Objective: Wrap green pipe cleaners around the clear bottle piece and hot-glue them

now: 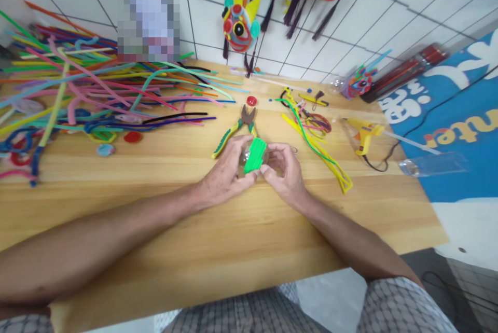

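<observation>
Between my hands is a small clear plastic ball (243, 158) with a bright green band of fuzzy strips (256, 155) across its front. My left hand (227, 172) grips the ball from the left, thumb below and fingers behind. My right hand (286, 173) closes on its right side, thumb tip at the green band's lower edge. Just beyond my hands, pliers (246, 121) with green and yellow handles lie on the table, jaws pointing away; my left fingers partly cover one handle.
Many coloured pipe cleaners (128, 89) pile up at the left. Yellow and green pipe cleaners (317, 149) lie to the right, near a yellow glue gun (364, 133) with a cord. Decorated hanging masks (239, 27) face me on the tiled wall. A red cap (251, 100) sits beyond the pliers.
</observation>
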Available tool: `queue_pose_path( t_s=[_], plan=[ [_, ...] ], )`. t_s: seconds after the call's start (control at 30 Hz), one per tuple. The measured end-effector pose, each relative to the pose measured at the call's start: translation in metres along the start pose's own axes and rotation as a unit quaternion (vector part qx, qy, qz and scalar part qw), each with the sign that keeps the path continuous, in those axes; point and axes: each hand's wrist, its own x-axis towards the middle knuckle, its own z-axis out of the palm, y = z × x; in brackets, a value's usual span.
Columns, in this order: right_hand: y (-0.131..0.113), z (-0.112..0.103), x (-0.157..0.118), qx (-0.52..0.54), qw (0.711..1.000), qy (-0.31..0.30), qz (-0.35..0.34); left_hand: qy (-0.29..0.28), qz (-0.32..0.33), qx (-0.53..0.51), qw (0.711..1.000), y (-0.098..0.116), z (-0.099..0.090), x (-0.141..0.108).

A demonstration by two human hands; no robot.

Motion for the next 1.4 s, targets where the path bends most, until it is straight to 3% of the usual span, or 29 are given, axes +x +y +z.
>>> queue_pose_path(
  t_s=[1.4],
  plan=[
    [0.0038, -0.0021, 0.0027, 0.028, 0.999, 0.011, 0.021, 0.0, 0.027, 0.005, 1.0, 0.0003, -0.0005, -0.0001]
  ],
)
